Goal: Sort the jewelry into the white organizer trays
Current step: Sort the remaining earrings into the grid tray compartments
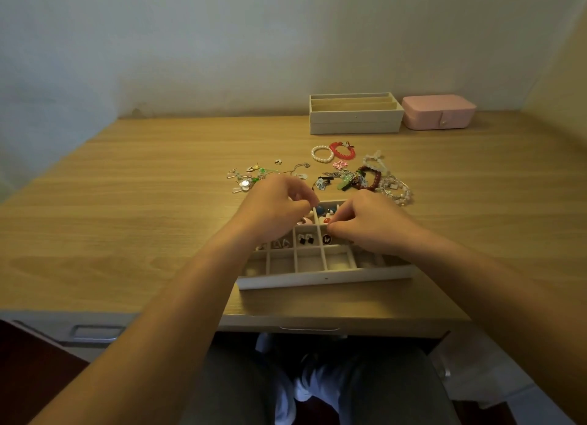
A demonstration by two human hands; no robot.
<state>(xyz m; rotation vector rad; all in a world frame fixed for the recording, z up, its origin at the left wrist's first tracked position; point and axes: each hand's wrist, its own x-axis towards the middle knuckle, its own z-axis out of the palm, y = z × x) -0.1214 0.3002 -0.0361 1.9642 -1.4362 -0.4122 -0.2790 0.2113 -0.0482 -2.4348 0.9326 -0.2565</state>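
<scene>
Loose jewelry lies between the near tray and the far trays.

White gridded tray lay flat beneath the left hand and right hand, some cells filled; loose jewelry sprawled just beyond them, stacked trays farther beyond

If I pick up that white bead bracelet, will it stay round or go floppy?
Probably floppy: the white bead bracelet looks like separate beads strung together, so it would likely sag. It lies flat on the table, so pushed it should slide, not roll. Its shiny beads may feel slippery.
</scene>
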